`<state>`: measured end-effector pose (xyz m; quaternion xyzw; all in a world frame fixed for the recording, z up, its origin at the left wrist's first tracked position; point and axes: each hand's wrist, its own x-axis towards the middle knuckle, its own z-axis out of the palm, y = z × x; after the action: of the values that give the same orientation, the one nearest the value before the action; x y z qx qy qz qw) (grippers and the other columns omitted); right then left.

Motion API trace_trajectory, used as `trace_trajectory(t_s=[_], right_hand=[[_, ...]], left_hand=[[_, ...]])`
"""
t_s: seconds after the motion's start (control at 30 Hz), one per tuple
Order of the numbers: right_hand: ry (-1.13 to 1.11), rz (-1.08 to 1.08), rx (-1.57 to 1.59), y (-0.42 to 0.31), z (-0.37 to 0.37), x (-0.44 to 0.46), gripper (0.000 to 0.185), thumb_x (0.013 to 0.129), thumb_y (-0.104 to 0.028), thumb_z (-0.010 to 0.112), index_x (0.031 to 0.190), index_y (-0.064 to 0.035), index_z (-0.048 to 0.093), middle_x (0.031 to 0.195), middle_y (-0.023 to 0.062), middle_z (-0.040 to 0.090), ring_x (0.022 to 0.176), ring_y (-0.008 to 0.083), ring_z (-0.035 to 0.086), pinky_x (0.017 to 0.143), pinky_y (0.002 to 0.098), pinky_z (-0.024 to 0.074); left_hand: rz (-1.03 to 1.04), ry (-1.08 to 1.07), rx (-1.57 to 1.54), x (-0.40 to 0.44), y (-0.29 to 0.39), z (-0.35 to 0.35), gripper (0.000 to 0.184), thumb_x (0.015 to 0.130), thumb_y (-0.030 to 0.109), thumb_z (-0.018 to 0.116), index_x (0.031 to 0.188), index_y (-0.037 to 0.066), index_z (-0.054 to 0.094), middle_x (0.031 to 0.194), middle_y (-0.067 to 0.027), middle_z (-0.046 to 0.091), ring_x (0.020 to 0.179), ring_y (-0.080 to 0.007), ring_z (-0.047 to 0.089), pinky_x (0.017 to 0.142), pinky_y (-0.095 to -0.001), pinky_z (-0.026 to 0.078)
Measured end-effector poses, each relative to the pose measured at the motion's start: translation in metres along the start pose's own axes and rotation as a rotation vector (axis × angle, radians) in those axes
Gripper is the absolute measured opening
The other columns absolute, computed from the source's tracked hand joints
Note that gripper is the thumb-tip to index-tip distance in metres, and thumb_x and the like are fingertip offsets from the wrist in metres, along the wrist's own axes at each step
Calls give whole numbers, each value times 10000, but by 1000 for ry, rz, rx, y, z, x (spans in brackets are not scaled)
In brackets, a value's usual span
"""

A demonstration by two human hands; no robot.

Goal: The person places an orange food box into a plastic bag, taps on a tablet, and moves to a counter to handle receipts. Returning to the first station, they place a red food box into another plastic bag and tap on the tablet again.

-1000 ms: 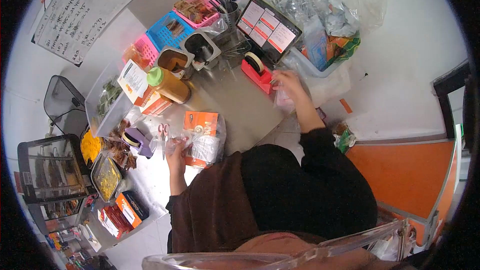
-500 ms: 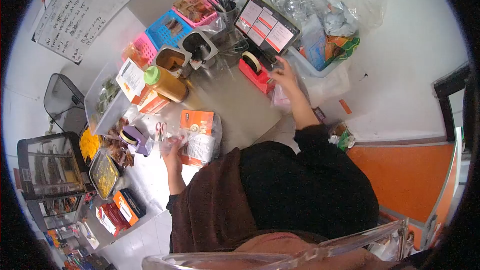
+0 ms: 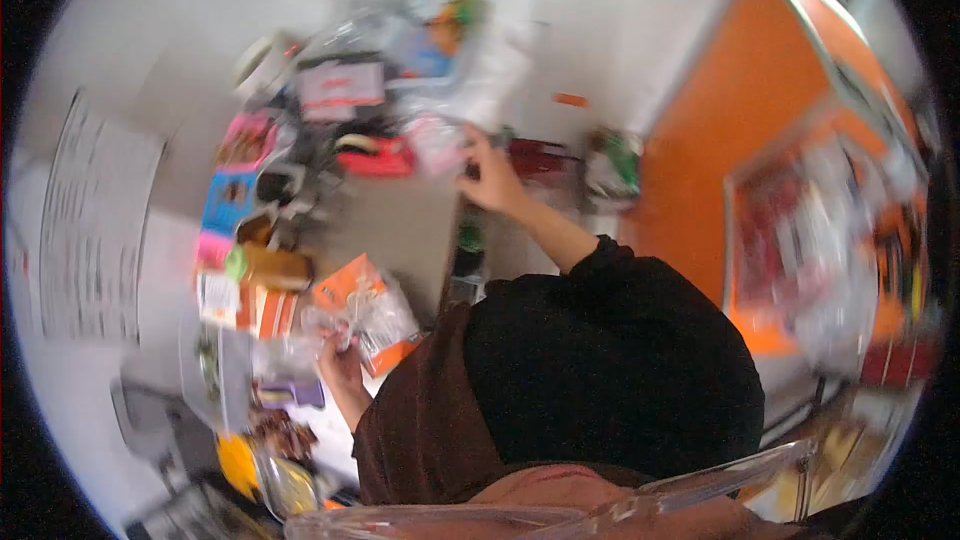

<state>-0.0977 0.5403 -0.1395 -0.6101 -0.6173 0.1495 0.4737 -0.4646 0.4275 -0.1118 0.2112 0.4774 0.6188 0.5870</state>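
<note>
My left hand (image 3: 340, 368) is closed on the gathered top of a clear plastic bag (image 3: 396, 325), at the near side of the steel table. An orange and white packet (image 3: 355, 282) shows inside the bag. My right hand (image 3: 488, 178) is held out past the table's right edge, fingers curved and apart, with nothing visible in them. Close to its fingertips lies a stack of pinkish clear plastic bags (image 3: 436, 140). Left of that stands a red tape dispenser (image 3: 378, 158). Motion blur smears much of the view.
A tablet (image 3: 342, 88) stands at the back of the steel table (image 3: 395, 225). A sauce bottle with a green cap (image 3: 270, 268), metal containers (image 3: 280, 183) and coloured baskets (image 3: 230, 202) line its left side. An orange panel (image 3: 690, 140) rises at right.
The view has swung to the right, so the table sits further left and more of the orange panel shows. My right hand is now beside the pinkish bags; my left keeps the plastic bag.
</note>
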Motion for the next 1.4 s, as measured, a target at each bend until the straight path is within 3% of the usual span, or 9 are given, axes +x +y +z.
trace_trajectory(t_s=[0.1, 0.13, 0.2, 0.27, 0.3, 0.53, 0.9, 1.17, 1.4], right_hand=[[-137, -30, 199, -20, -56, -108, 799, 658, -190, 709, 1307, -114, 250, 1390, 140, 120, 1163, 297, 361, 870, 422, 381], [-172, 95, 584, -45, -95, -165, 827, 660, -235, 722, 1317, -126, 233, 1423, 122, -17, 1243, 300, 263, 925, 453, 333], [-206, 229, 661, -88, -139, -218, 896, 633, -297, 747, 1326, -135, 201, 1417, 146, -8, 1286, 314, 136, 987, 474, 233], [-48, 34, 240, -115, -159, -257, 975, 621, -316, 756, 1340, -155, 117, 1414, 158, -12, 1280, 327, 160, 998, 484, 195], [14, -62, 29, -120, -175, -272, 1016, 615, -325, 760, 1348, -165, 75, 1412, 164, -14, 1277, 334, 172, 1004, 488, 176], [488, -309, -222, -171, -278, -358, 1255, 549, -467, 762, 1310, -255, -212, 1379, 237, -76, 1217, 498, 166, 967, 575, 158], [546, -360, -408, -133, -517, -473, 1205, 502, -499, 772, 1289, -452, -139, 1356, 200, -233, 1209, 539, -74, 920, 653, 168], [465, -100, -411, -58, -722, -517, 1218, 532, -148, 695, 1288, -354, -237, 1363, 223, -211, 1266, 458, -16, 981, 541, 179], [570, -62, -301, 40, -757, -527, 1144, 583, -383, 728, 1349, -45, -53, 1406, 200, -18, 1300, 339, 44, 1031, 449, 67]], left_hand=[[40, -219, 172, -12, -5, -3, 334, 698, 44, 582, 1020, 81, 502, 935, -83, 565, 909, -212, 543, 718, -338, 454], [101, -370, 212, -7, -22, 6, 322, 698, 38, 575, 1010, 62, 503, 954, -94, 564, 898, -215, 544, 721, -335, 458], [143, -597, 232, -54, -28, 59, 304, 697, 22, 549, 995, 14, 494, 945, -103, 543, 830, -205, 546, 685, -301, 475], [-383, -807, -92, -58, -26, 88, 292, 702, 19, 532, 988, -1, 484, 931, -104, 526, 795, -198, 542, 650, -273, 481], [-359, -707, -114, -90, -32, 121, 245, 709, 9, 496, 948, 4, 443, 824, -86, 479, 745, -190, 526, 604, -267, 484], [-740, -1464, -524, -239, -61, 245, 230, 692, -31, 472, 863, 65, 352, 711, -42, 435, 615, -153, 480, 553, -252, 491], [-1092, -1611, -503, -472, -180, 401, 332, 687, -50, 467, 986, 75, 396, 753, -53, 444, 750, -176, 505, 578, -295, 456], [-795, -1549, -208, -623, -307, 536, 171, 755, -4, 534, 906, 63, 490, 1020, -93, 521, 932, -212, 531, 747, -330, 466], [-142, -1694, 460, -645, -326, 576, 268, 791, 33, 544, 1024, 12, 413, 993, -76, 514, 960, -167, 492, 816, -295, 426]])
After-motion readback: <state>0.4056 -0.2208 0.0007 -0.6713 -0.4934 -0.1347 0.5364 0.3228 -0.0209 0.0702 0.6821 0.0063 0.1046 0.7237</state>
